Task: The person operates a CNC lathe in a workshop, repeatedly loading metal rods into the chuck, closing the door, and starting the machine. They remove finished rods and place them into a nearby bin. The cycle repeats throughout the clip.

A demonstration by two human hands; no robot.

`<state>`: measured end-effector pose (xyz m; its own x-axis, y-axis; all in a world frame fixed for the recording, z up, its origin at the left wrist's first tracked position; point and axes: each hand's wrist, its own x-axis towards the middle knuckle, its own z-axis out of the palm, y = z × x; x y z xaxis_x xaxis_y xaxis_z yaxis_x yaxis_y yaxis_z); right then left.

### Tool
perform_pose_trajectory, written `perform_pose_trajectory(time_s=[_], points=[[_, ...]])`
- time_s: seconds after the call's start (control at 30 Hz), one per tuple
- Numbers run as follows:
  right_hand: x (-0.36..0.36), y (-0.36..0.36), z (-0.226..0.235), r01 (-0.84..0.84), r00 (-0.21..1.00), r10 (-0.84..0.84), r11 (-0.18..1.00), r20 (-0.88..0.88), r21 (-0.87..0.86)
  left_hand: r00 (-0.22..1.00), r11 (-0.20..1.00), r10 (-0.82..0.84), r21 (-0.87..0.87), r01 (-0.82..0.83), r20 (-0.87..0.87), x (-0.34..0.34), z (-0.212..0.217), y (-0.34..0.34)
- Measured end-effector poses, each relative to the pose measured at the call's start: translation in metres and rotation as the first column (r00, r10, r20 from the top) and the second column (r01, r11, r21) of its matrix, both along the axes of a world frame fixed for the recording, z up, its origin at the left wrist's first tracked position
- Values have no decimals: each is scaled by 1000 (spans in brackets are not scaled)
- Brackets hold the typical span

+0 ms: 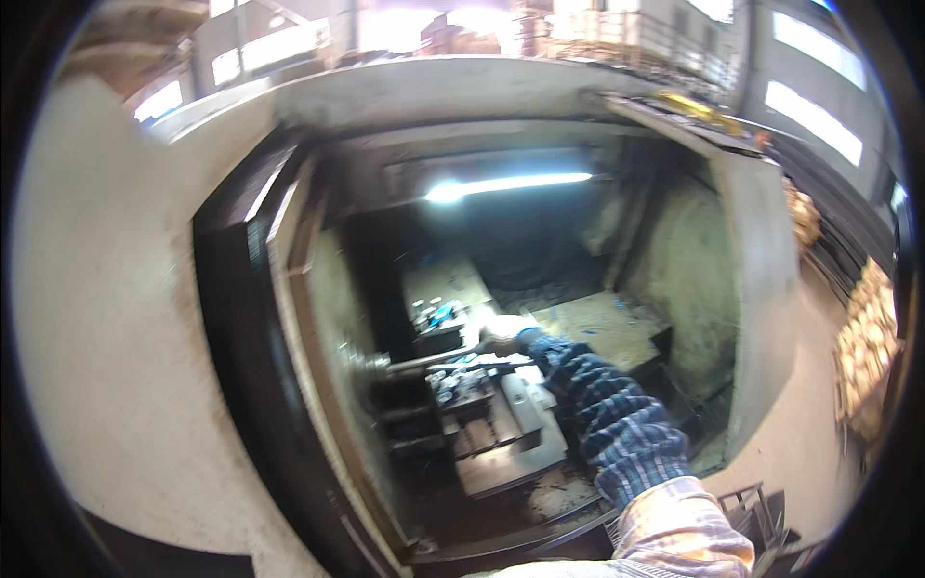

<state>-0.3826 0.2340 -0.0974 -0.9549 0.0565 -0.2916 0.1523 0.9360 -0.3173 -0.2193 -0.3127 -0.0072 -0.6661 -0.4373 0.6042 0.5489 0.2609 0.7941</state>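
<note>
Reaching: the right hand (501, 337), in a pale glove at the end of a blue-and-white checked sleeve (617, 424), is stretching far into the open grey machine enclosure (752, 289).
Bar: a long grey metal bar (434, 359) is lying level across the middle of the machine, running from the dark chuck area on the left to the glove on the right.
Fingers: they are closing around the right end of the bar, though glare is washing out the glove, so I cannot tell how tight the grip is.
Handling: the bar is looking stiff, fairly heavy and likely oily, so it is probably asking for a full wrap at the bare end, away from the tooling.
Below: a grey metal tool slide (506, 433) with clamps is sitting just near of the bar.
Light: a white strip lamp (511, 183) is glowing at the far wall.
Left hand: it is not showing anywhere.
</note>
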Motion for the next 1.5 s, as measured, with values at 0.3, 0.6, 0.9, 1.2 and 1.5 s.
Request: perform_pose_trajectory(time_s=[0.3,0.6,0.9,1.2,1.5], points=[[-35,-116,18,-57,998,62,964,12,-259,983,982,-185,-43,185,13,-27,10,55],[-26,-142,1,-122,980,115,992,-164,-31,965,964,-261,-43,263,37,-29,2,63],[-18,-159,15,10,995,0,995,-98,98,939,937,-342,-66,343,30,-17,6,75],[168,-148,57,-42,887,43,999,-460,13,864,860,-502,-76,504,44,19,4,111],[526,-140,-97,414,761,-639,614,-115,-673,592,582,-803,-119,804,70,105,9,197]])
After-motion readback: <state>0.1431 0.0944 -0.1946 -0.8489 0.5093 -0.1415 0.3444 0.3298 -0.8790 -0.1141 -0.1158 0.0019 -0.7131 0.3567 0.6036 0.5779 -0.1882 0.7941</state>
